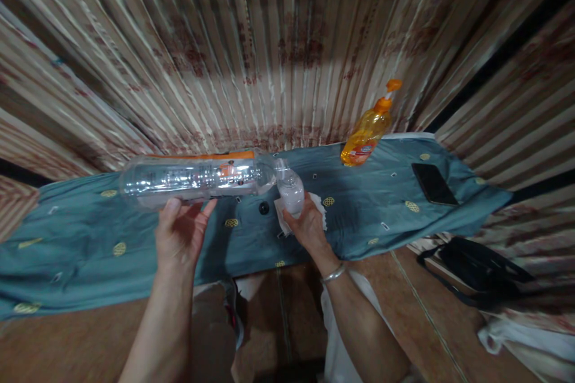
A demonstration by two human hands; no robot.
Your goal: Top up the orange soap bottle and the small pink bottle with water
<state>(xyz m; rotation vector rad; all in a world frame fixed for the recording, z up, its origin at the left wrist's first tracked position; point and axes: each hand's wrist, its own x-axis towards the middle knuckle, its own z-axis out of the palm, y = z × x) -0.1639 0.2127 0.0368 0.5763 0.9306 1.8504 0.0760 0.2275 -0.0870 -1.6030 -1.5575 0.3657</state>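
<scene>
My left hand is closed under a large clear plastic bottle with an orange-edged label. The bottle lies nearly level, its neck pointing right. At its mouth stands a small clear bottle, slightly tilted, with my right hand wrapped round its side. The two mouths look to be touching; I cannot tell whether liquid passes between them. White tissue shows beneath the small bottle. A small round black cap lies on the cloth between my hands.
A pump bottle of orange liquid stands at the back right of the teal cloth. Farther right lies a dark phone. Pleated curtains rise behind the surface. A black bag sits low at the right.
</scene>
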